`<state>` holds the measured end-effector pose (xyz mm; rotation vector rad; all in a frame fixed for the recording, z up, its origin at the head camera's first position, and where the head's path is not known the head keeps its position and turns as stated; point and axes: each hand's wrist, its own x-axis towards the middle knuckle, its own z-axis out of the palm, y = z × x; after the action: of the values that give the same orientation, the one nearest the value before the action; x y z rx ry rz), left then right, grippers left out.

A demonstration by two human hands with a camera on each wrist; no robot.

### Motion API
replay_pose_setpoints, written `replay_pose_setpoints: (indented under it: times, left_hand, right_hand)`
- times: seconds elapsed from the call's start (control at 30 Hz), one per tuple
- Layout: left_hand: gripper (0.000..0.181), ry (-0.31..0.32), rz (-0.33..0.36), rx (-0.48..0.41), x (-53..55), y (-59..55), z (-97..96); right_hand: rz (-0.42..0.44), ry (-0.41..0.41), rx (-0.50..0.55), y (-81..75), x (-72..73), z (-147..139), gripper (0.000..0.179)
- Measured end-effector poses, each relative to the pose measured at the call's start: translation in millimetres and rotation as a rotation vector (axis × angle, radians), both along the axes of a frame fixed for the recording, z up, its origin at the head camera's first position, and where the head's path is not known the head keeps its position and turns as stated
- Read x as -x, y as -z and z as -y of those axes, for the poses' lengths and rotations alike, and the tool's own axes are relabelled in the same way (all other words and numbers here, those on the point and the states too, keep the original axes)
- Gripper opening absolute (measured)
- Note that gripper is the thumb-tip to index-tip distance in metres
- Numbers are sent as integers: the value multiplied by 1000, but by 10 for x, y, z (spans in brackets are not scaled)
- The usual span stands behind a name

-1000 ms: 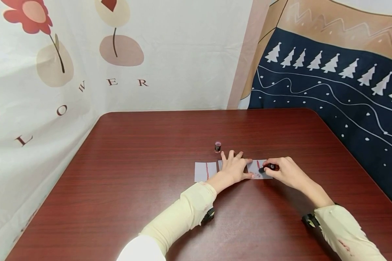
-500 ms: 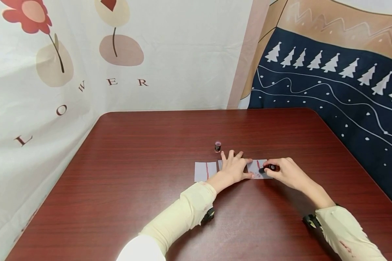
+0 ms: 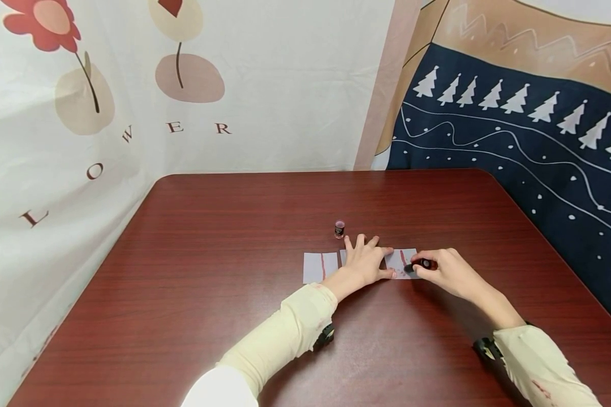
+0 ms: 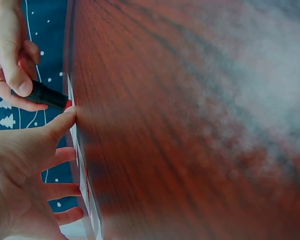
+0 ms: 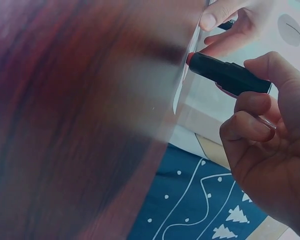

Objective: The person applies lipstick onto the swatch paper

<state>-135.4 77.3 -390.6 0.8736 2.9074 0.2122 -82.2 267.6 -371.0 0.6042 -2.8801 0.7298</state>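
Note:
My right hand (image 3: 450, 272) pinches a black lipstick (image 5: 230, 75) between thumb and fingers. Its red tip meets the right-hand white paper (image 3: 394, 261), which bears a red stroke and some small reddish marks. With fingers spread, my left hand (image 3: 362, 264) rests over a middle paper (image 3: 343, 257) and hides most of it; its thumb and index finger touch the right-hand paper's left side. To the left lies another white paper (image 3: 313, 267) with a thin red line down it. A small see-through cap with a dark label (image 3: 339, 229) stands just beyond my left fingertips.
All of this is on a reddish-brown wooden table (image 3: 224, 237). A white cloth with flower prints (image 3: 295, 85) hangs behind it. Along the right side hangs a dark blue cloth with white trees (image 3: 499, 130).
My right hand and the lipstick have shifted very slightly right and toward me. The left hand, papers and cap stay where they were.

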Motion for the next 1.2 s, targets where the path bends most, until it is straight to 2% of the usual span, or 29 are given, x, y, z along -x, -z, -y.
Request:
replay_pose_setpoints:
  times: [1.2]
  left_hand:
    - [55, 9, 6, -17, 3, -6, 0]
  right_hand:
    - [-8, 0, -12, 15, -39, -6, 16]
